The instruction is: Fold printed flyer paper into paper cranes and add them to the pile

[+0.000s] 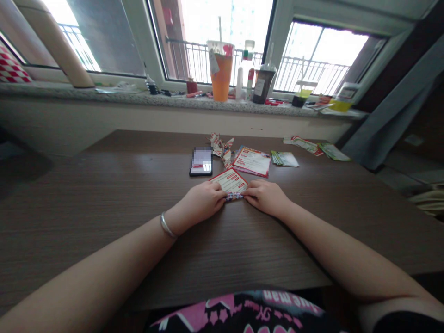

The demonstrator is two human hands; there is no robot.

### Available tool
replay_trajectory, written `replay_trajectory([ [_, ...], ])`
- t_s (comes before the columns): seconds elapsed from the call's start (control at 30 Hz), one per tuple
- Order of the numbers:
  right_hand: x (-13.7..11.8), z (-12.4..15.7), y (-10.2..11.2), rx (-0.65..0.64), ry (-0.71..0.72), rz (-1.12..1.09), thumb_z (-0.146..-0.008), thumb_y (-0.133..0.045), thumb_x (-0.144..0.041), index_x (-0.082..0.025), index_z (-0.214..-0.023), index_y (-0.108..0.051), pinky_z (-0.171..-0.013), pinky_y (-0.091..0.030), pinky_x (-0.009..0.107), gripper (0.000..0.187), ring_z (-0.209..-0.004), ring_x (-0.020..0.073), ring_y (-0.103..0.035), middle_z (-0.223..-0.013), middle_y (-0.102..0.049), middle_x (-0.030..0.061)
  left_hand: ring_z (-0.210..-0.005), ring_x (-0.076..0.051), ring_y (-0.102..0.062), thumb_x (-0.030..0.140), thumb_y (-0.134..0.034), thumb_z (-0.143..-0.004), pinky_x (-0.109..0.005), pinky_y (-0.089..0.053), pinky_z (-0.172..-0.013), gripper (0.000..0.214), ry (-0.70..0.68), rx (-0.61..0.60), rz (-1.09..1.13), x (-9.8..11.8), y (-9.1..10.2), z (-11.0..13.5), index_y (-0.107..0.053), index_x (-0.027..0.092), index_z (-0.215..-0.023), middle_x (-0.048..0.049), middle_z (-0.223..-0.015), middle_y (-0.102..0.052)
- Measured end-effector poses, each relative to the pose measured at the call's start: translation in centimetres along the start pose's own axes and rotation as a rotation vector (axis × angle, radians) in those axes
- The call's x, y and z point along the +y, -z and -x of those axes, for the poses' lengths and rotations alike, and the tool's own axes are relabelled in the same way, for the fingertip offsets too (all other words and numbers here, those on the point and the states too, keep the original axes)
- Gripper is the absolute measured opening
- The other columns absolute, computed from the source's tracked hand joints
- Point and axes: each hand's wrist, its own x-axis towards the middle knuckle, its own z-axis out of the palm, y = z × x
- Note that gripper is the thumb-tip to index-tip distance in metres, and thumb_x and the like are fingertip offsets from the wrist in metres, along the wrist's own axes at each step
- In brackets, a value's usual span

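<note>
A red-and-white printed paper [231,181] lies partly folded on the dark wooden table [104,194] in front of me. My left hand [203,200], with a silver bangle on the wrist, pinches its left side with curled fingers. My right hand [265,196] pinches the right side, fingers pressed on the fold. Both hands rest on the table, almost touching each other.
A phone [201,161] lies just beyond the paper. Beside it sit small folded paper figures [222,148], a flat leaflet [252,161] and more leaflets [284,158] to the right. An orange cup [221,76], bottles and drinks line the windowsill [138,98].
</note>
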Motion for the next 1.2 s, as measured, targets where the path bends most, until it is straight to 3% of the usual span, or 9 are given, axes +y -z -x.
replay_trajectory([
  [0.4,-0.2,0.0,0.2,0.005,-0.017,0.011,-0.092,-0.052,-0.034,-0.025,-0.098,-0.073,-0.072,-0.045,0.026,0.024,-0.089,0.0177,-0.062,-0.099,-0.070,0.0052,-0.102,-0.024,-0.056,0.030,-0.051,-0.090,-0.042,-0.045,-0.101,0.025,0.030,0.013,0.009,0.4,-0.2,0.2,-0.068,0.020,-0.105,-0.0100,-0.101,-0.062],
  [0.8,-0.4,0.0,0.3,-0.026,-0.012,0.060,-0.093,-0.050,-0.034,-0.025,-0.099,-0.073,-0.070,-0.044,0.025,0.026,-0.090,0.0183,-0.061,-0.097,-0.068,0.0061,-0.093,-0.027,-0.058,0.030,-0.048,-0.091,-0.039,-0.049,-0.081,0.026,0.054,-0.041,-0.108,1.8,0.2,0.1,-0.065,0.016,-0.103,-0.0130,-0.097,-0.062],
  [0.93,-0.4,-0.1,0.5,-0.049,-0.008,0.051,-0.093,-0.049,-0.032,-0.024,-0.099,-0.072,-0.071,-0.043,0.026,0.025,-0.089,0.0182,-0.061,-0.094,-0.068,0.0063,-0.091,-0.029,-0.058,0.035,-0.048,-0.091,-0.038,-0.049,-0.072,0.032,0.075,-0.051,-0.157,2.5,-0.1,0.3,-0.063,0.016,-0.112,-0.0153,-0.099,-0.062],
  [1.03,-0.2,-0.2,0.7,-0.066,-0.015,0.024,-0.092,-0.052,-0.031,-0.024,-0.100,-0.071,-0.070,-0.043,0.026,0.022,-0.084,0.0173,-0.061,-0.093,-0.067,0.0057,-0.091,-0.029,-0.058,0.038,-0.049,-0.090,-0.038,-0.047,-0.074,0.038,0.074,-0.039,-0.163,2.7,-0.2,0.5,-0.059,0.020,-0.122,-0.0152,-0.102,-0.062],
  [1.2,0.2,-0.1,0.9,-0.058,0.015,-0.035,-0.089,-0.055,-0.025,-0.024,-0.099,-0.072,-0.072,-0.042,0.026,0.019,-0.084,0.0166,-0.061,-0.093,-0.067,0.0048,-0.093,-0.027,-0.058,0.041,-0.051,-0.089,-0.039,-0.046,-0.081,0.040,0.077,-0.043,-0.147,2.6,0.0,0.4,-0.060,0.021,-0.123,-0.0146,-0.102,-0.061],
])
